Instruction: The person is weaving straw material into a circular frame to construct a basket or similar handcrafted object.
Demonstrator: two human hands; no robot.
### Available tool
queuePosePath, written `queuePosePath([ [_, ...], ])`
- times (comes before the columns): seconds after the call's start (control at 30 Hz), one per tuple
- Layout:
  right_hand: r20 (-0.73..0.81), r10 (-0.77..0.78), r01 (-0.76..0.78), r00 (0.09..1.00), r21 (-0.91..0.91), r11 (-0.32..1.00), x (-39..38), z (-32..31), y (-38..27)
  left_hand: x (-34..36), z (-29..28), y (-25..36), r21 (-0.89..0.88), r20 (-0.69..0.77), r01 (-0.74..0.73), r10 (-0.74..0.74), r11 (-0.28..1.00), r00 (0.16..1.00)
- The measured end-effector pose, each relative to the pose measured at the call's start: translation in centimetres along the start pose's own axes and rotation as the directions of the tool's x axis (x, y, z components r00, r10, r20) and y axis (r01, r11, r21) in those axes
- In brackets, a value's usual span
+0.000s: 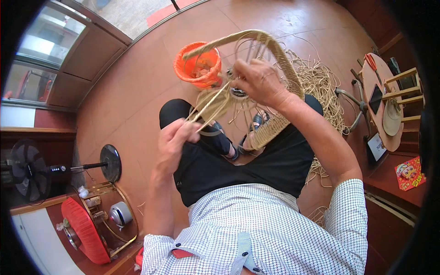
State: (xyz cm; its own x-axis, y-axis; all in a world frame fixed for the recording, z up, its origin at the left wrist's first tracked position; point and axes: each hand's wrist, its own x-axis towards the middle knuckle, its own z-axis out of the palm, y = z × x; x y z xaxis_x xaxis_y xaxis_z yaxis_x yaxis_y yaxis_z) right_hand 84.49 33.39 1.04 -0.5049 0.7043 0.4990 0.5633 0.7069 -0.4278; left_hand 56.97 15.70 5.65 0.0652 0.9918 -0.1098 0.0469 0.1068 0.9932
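My left hand (179,137) is closed on pale cord strands (201,111) at the left of a curved frame (288,68) wrapped in tan cord, which rests over my lap. My right hand (259,80) is pinched on the same cord, higher up and further right, inside the frame's curve. Loose loops of cord hang from the frame between my knees. What lies under my right fingers is partly hidden.
An orange bucket (183,71) stands ahead, beside a large heap of cord (327,105). At left are a black fan (27,167) and a red-covered item (78,229). At right, a wooden slab (373,78) holds orange scissors (370,62) and a dark phone (376,98).
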Motion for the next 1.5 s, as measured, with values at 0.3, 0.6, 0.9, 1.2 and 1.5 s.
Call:
queuePosePath([
  [0.3,-0.219,0.089,-0.109,0.972,-0.08,0.991,0.6,-1.1,0.8,-18.4,-26.3,-9.2,0.084,-0.666,0.463,-0.296,0.882,0.685],
  [0.6,-0.226,0.194,-0.219,0.955,-0.092,0.971,1.0,1.1,2.4,-53.2,-45.1,-8.4,-0.385,-0.921,0.656,-0.316,0.649,-0.227],
  [0.9,-0.252,0.429,-0.391,0.868,0.186,0.901,-1.7,3.1,-1.2,-44.8,-47.1,-7.8,0.312,-0.946,0.917,0.17,0.249,0.275],
  [1.2,-0.312,0.479,-0.407,0.821,0.27,0.873,-5.9,4.9,-5.8,-7.8,-0.3,-3.3,0.545,-0.128,-0.037,0.127,0.838,0.984],
  [1.5,-0.303,0.521,-0.454,0.798,0.265,0.851,-5.7,4.9,-5.9,-9.2,-0.7,-5.8,0.692,-0.276,0.006,0.256,0.722,0.926],
])
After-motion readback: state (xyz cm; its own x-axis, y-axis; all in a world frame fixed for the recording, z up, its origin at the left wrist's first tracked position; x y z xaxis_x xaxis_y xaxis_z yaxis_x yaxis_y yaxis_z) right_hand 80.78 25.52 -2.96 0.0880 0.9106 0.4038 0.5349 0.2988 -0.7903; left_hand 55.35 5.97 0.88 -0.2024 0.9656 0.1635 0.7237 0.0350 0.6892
